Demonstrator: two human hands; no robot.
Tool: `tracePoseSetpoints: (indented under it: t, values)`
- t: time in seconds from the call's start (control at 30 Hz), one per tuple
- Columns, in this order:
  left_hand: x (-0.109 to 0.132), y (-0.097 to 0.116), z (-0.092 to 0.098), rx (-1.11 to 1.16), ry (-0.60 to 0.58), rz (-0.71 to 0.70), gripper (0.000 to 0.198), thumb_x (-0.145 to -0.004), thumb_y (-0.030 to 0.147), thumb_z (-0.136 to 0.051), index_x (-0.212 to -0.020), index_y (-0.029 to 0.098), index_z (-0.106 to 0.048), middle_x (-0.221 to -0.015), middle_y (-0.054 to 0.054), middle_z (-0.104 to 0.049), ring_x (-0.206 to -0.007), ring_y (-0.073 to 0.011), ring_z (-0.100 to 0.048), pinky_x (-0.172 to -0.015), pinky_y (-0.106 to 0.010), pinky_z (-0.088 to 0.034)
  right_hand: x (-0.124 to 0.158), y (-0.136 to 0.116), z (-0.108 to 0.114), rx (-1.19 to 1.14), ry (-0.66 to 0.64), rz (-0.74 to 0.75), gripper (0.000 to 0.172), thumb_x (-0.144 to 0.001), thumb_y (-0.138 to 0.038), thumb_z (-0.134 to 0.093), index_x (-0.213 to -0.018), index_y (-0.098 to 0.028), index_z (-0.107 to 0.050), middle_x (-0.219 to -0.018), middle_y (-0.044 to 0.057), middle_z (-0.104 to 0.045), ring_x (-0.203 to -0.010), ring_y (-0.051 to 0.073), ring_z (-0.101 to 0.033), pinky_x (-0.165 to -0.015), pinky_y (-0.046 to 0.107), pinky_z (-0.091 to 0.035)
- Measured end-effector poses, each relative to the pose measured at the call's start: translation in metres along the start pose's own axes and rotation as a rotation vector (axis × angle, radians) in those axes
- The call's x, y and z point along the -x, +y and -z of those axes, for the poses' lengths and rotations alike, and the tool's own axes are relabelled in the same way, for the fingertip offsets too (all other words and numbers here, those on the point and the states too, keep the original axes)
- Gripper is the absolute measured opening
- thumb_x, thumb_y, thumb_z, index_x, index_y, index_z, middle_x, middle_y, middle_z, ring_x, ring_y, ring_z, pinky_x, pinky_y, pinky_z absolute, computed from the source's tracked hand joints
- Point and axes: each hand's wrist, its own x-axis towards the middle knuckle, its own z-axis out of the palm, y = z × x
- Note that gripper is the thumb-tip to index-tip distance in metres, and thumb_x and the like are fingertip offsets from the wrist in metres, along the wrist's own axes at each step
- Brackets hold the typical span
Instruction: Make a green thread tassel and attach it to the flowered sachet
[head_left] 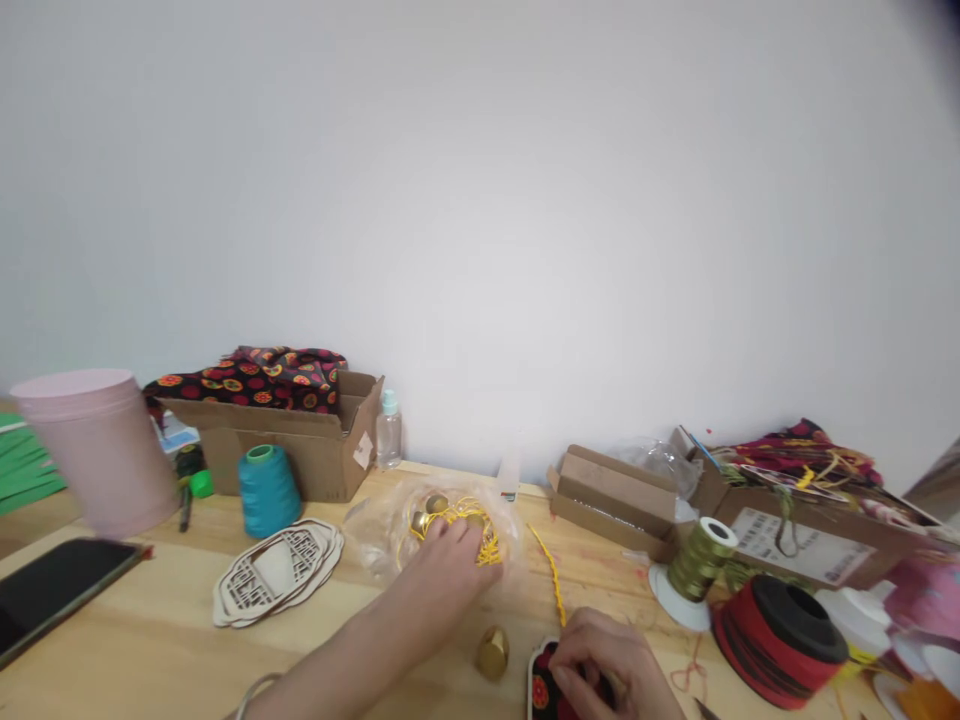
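Observation:
My left hand (454, 555) reaches into a clear plastic bag (375, 515) that holds yellow cord (491, 545) and several gold bells (436, 503). Its fingers bend down over the cord, and their tips are hidden. At the bottom edge my right hand (611, 660) has thumb and fingers together on a dark, red-patterned fabric piece with a pale rim (541, 690). From the top of that piece a yellow cord (555, 575) runs away over the table. One gold bell (493, 653) lies between my forearm and the fabric piece.
Left: phone (64, 590), pink bin (97, 450), teal thread cone (268, 490), wooden cutouts (277, 575), a fabric-filled box (277, 450), spray bottle (388, 430). Right: small box (615, 495), green spool (701, 560), red-black spool (780, 640), a box of cords (817, 530). A wall stands behind.

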Motion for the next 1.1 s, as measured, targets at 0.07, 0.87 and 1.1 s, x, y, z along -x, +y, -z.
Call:
tracePoseSetpoints:
  t: [0.07,0.87,1.1]
  values:
    - [0.0,0.003,-0.001,-0.011,-0.005,-0.019,0.035,-0.071,0.007,-0.045,-0.097,0.026,-0.058,-0.09,-0.008,-0.052,-0.087,-0.0244,-0.045,-0.075,-0.039,-0.034,0.001,0.0,0.0,-0.001,0.001,-0.009,0.016,-0.075,-0.018,-0.051,-0.061,-0.017,-0.06,-0.053,0.002,-0.058,-0.046,0.009,-0.05,-0.046,0.016,-0.037]
    - [0.039,-0.002,-0.029,0.128,-0.049,0.128,0.027,-0.08,0.011,-0.038,-0.096,0.024,-0.055,-0.088,-0.004,-0.052,-0.083,-0.0192,-0.045,-0.072,-0.032,-0.035,-0.046,-0.03,0.008,0.313,-0.301,0.11,0.031,-0.082,-0.014,-0.039,-0.109,-0.025,-0.05,-0.118,0.005,-0.053,-0.095,0.016,-0.057,-0.077,0.024,-0.044]
    - [0.044,-0.002,-0.032,0.171,-0.11,0.16,0.028,-0.075,0.01,-0.043,-0.096,0.026,-0.053,-0.087,-0.003,-0.052,-0.078,-0.0166,-0.047,-0.069,-0.028,-0.035,-0.084,-0.022,0.006,0.806,-0.64,-0.067,0.019,-0.082,-0.016,-0.043,-0.08,-0.017,-0.062,-0.075,0.008,-0.067,-0.066,0.021,-0.064,-0.052,0.025,-0.042]
